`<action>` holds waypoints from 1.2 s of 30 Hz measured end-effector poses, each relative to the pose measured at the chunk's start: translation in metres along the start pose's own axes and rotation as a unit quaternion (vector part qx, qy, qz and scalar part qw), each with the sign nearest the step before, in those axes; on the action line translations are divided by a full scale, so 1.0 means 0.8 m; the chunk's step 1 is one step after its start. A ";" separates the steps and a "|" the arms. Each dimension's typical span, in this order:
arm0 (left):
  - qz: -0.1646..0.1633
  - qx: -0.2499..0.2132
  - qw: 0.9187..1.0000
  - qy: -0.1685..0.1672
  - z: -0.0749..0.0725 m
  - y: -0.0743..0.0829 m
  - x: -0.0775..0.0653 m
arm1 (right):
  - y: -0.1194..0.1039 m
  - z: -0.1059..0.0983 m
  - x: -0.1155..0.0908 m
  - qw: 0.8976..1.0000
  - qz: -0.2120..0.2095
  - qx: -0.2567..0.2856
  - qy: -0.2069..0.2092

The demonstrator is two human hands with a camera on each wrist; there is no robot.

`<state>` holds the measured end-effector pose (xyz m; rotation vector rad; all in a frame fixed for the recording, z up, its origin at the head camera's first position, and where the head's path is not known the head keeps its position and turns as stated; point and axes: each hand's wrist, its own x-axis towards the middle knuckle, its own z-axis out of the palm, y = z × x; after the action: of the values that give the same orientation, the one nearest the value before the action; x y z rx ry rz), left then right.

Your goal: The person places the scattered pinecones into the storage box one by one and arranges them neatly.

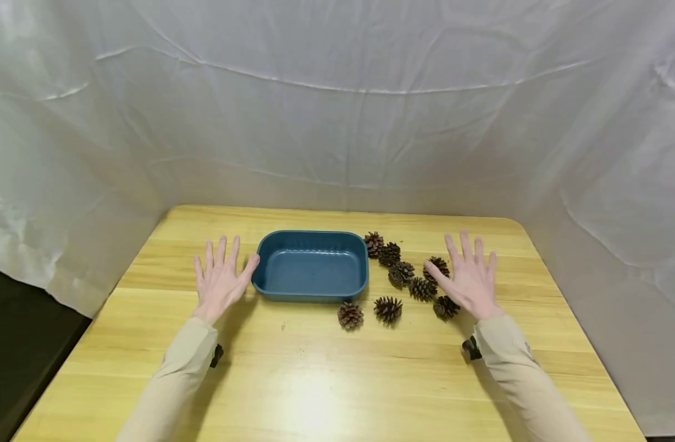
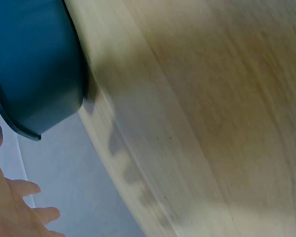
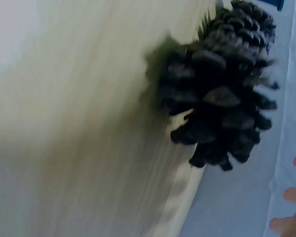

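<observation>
A blue rectangular tub (image 1: 312, 297) stands on the wooden table, its inside bare. To its left my left hand (image 1: 222, 283) is spread with straight fingers, the thumb tip right at the tub's left rim. In the left wrist view the tub's side (image 2: 44, 94) rises beyond the fingers. Several brown pine cones lie right of the tub, among them a cone (image 1: 400, 274) in the middle and a nearer cone (image 1: 388, 310). My right hand (image 1: 470, 280) spreads its fingers beside them, its thumb overlapping one cone (image 1: 438, 267). A large cone (image 3: 219, 103) fills the right wrist view.
One pine cone (image 1: 351, 315) lies just in front of the tub's right corner. The light wooden table (image 1: 315, 374) has rounded far corners. Pale cloth (image 1: 337, 123) hangs behind it and along both sides. A dark area (image 1: 22, 344) shows beyond the left table edge.
</observation>
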<state>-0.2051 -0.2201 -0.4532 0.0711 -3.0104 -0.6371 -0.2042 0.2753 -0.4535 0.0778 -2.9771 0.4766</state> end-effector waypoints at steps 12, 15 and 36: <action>0.020 0.004 1.000 -0.015 0.000 0.008 -0.016 | -0.034 0.002 -0.020 0.996 -0.073 0.045 -0.023; 0.022 0.000 1.000 -0.020 0.002 0.010 -0.019 | -0.048 0.003 -0.024 0.993 -0.102 0.059 -0.028; -0.010 -0.287 0.958 -0.028 0.021 0.009 -0.018 | -0.118 0.027 -0.050 0.920 -0.274 0.277 -0.050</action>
<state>-0.1919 -0.2058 -0.4663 0.0536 -2.7431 -1.4985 -0.1606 0.1805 -0.4501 0.9734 -2.6227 1.2214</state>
